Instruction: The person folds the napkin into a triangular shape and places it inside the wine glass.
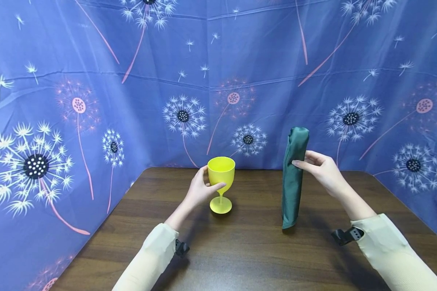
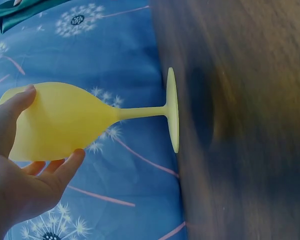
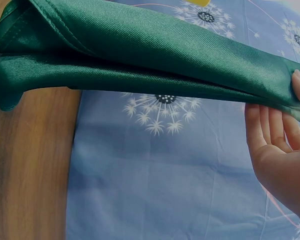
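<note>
My left hand [image 1: 199, 186] grips a yellow goblet [image 1: 221, 173] by its bowl, thumb on the near side and fingers round the far side. The goblet is upright, its round foot a little above the table with a shadow beneath, as the left wrist view also shows. To the right, my right hand [image 1: 322, 169] pinches a rolled green satin cloth [image 1: 293, 182] near its upper part, between thumb and fingers. The cloth hangs nearly upright and long. In the right wrist view its loose folds [image 3: 140, 75] show; whether its lower end touches the table I cannot tell.
A brown wood-grain table [image 1: 240, 250] lies under both hands. Behind it and along the sides hangs a blue curtain [image 1: 276, 101] printed with dandelions. Dark straps with small devices [image 1: 346, 235] sit on both wrists.
</note>
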`<state>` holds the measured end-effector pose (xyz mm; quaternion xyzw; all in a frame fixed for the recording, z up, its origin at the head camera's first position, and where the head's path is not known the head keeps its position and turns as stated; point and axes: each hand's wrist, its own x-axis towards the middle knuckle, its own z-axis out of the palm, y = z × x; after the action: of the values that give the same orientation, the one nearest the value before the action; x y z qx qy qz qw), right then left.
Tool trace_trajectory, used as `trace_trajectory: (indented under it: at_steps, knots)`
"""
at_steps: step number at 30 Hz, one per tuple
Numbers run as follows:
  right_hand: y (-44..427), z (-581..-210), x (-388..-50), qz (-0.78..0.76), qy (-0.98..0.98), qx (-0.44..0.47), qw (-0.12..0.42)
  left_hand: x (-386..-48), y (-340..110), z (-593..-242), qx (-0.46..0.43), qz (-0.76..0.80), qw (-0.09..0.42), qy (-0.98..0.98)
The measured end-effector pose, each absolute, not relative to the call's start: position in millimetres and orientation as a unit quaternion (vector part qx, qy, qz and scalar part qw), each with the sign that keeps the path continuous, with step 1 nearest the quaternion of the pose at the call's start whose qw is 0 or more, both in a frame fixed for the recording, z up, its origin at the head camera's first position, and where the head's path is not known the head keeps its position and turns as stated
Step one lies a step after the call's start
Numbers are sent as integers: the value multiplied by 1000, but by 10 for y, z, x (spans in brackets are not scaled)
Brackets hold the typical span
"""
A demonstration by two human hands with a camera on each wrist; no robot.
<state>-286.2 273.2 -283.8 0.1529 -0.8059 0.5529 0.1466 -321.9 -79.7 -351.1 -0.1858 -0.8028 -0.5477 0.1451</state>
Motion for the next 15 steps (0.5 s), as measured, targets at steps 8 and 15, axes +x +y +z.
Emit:
trace_trajectory:
  at_steps: [8, 15]
  knots:
    - [2741, -2825, -2827, 540, -815, 156, 142, -3142, -680, -3520, -195, -542, 130, -807]
    - [2751, -2821, -2812, 538, -813, 166, 145, -3154, -572, -3540, -204, -548, 110, -804]
